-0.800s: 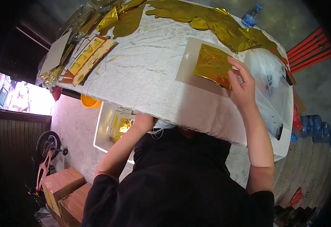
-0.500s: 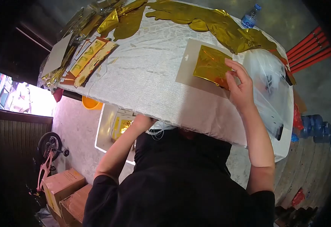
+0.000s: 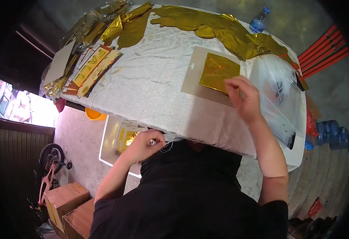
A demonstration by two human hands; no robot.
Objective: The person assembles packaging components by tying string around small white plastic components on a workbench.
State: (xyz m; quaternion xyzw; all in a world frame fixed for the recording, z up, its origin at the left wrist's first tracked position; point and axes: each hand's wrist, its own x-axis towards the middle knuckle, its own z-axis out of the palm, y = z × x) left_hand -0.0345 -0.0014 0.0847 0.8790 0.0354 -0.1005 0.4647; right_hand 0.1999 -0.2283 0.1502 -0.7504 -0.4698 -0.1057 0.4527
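A folded gold foil piece [image 3: 219, 71] lies on a grey card [image 3: 190, 79] on the white-covered table [image 3: 150, 79]. My right hand [image 3: 244, 97] hovers at the lower right corner of the foil, thumb and index finger curled together; whether something thin is between them is too small to tell. At the table's front edge my left hand [image 3: 144, 145] is closed around a bundle of thin white string [image 3: 166, 145], with loops hanging out beside the fingers.
Gold foil shapes [image 3: 206, 26] spread along the far edge near a water bottle [image 3: 260, 20]. Printed cards [image 3: 92, 69] and packets lie at the left, a clear plastic bag [image 3: 276, 91] at the right. Below left stand a white box [image 3: 107, 149] and cartons [image 3: 67, 195].
My left hand has come up from below the table edge, bringing white string into view. My right hand has shifted left and down, and its fingers have closed together.
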